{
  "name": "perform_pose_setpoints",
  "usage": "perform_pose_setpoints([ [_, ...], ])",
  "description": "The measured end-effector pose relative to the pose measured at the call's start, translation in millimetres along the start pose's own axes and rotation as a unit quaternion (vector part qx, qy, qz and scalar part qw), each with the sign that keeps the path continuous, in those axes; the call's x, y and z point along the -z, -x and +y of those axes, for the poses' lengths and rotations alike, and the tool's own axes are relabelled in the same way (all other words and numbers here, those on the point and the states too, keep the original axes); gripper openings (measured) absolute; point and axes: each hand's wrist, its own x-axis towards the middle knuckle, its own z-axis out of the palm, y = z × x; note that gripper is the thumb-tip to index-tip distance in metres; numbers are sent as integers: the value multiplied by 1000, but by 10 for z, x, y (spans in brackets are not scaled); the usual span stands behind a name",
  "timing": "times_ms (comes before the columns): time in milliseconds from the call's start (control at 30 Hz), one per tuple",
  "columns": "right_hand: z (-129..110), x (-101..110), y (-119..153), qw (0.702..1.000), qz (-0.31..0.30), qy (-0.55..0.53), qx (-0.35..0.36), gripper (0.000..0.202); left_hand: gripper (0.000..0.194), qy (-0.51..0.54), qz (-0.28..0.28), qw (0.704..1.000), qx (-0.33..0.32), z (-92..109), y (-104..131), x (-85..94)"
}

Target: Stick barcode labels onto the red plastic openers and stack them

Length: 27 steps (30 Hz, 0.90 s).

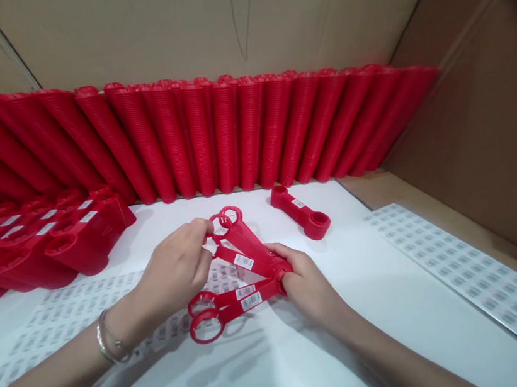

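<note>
The left hand (178, 262) is curled nearly closed, its thumb and fingertips pinching the ring end of one upper piece in a fan of flat red plastic strips with ring-shaped ends (252, 243). The right hand (309, 283) is closed around the gathered ends of these strips, thumb on top. From the right hand the fan spreads toward the left hand: one group of strips reaches up to the left fingertips, and a lower pair ends just below them. White rectangular barcode labels show on both groups.

Two thin silvery bracelets (106, 340) circle the left wrist. Below the left hand and forearm, a white sheet printed with rows of barcode labels (65, 314) lies on the smooth white worktop (393, 277). Ahead and to the left of the left hand sits a block of short red stacks with white labels (77, 227).

Just beyond the right hand lies a short red stack with two round hollow ends (300, 212), bearing one label. Well to the right of that hand, a second barcode label sheet (479, 275) slants along the worktop's edge. Beyond both hands stands a long row of tall ribbed red columns (225, 137), backed by brown cardboard walls (145, 24).
</note>
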Motion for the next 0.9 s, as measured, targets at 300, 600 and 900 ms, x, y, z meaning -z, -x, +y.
perform_pose_setpoints([
  [300, 24, -1, -4, 998, -6, 54, 26, 57, 31, 21, -178, 984, 5, -30, -36, 65],
  [600, -7, 10, 4, 996, -13, 78, 31, 60, 21, 32, -226, 973, 45, -454, -35, -174],
  [900, 1, 9, 9, 996, -17, 78, 26, 60, 20, 22, -212, 976, 38, -401, -17, -151],
])
